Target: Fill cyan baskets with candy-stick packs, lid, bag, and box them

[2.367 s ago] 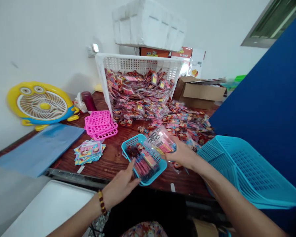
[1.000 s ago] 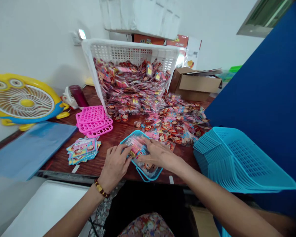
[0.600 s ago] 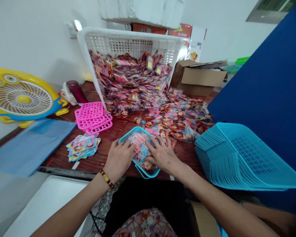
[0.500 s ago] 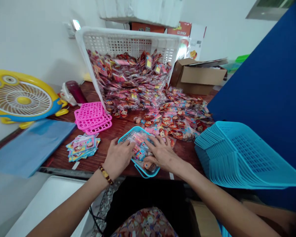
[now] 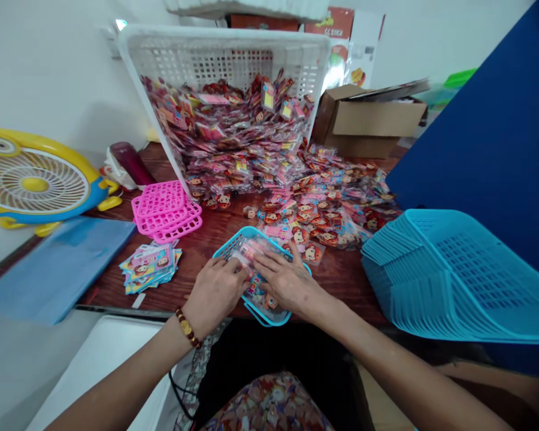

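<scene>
A small blue basket (image 5: 269, 320) stands at the table's front edge, with several wrapped packets (image 5: 257, 288) inside. My left hand (image 5: 218, 288) is at its left side, fingers curled over the rim onto the packets; what its fingertips grip, if anything, is hidden. My right hand (image 5: 290, 284) lies over the basket from the right, fingers stretched out and resting on the packets. Behind the basket, loose packets with doll faces (image 5: 312, 215) are heaped on the table (image 5: 193, 263). A pile of printed cards (image 5: 150, 266) lies left of my left hand.
A large white crate (image 5: 227, 41) of packets lies tipped behind. Pink lattice pieces (image 5: 164, 206), a blue plastic sheet (image 5: 56, 263) and a yellow fan (image 5: 36, 179) are left. Nested blue baskets (image 5: 458, 275) stand right, a cardboard box (image 5: 368, 126) behind them.
My right hand has moved left across the packets, its fingers nearer my left hand. My left hand stays at the rim, fingers more curled. The camera view has shifted slightly.
</scene>
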Demonstrator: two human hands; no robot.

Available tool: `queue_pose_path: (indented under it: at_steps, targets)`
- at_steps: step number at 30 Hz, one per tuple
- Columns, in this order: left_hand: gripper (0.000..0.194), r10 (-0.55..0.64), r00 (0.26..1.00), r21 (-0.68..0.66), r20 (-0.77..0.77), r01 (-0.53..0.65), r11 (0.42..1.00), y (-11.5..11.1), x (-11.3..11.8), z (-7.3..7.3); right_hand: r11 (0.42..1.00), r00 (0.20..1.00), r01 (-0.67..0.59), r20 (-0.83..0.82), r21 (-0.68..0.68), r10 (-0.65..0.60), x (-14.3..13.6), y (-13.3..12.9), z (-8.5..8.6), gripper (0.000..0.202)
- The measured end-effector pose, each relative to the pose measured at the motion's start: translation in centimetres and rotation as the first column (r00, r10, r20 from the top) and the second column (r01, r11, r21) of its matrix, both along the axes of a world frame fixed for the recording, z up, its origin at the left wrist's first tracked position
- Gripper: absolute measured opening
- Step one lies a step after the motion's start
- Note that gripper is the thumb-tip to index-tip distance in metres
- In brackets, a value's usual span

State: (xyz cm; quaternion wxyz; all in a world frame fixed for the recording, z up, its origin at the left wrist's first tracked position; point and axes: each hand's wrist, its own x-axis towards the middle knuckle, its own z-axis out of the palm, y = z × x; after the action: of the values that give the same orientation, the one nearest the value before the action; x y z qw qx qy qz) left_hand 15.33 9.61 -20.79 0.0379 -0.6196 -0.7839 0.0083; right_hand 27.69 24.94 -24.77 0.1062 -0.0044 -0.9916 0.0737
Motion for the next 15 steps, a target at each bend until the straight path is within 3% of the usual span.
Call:
queue_pose_path:
  at_steps: [6, 12, 15]
  targets:
    - [0.015, -0.012, 1.000, -0.076, 0.019, 0.013, 0.997, 1.0, 0.0, -0.4, 1.000, 0.999, -0.015, 0.049, 0.014, 0.014, 0.5, -0.3, -0.4, 0.051]
    - [0.017, -0.058, 0.998, -0.074, -0.004, 0.058, 0.996, -0.2, -0.3, 0.5, 0.976, 0.989, 0.003, 0.145, -0.218, 0.029, 0.5, 1.5, 2.4, 0.052]
    - [0.021, -0.092, 0.996, 0.028, 0.008, 0.092, 0.995, -0.9, -0.6, 0.7, 0.983, 0.996, 0.061, 0.077, -0.172, -0.049, 0.5, 3.1, 3.2, 0.049]
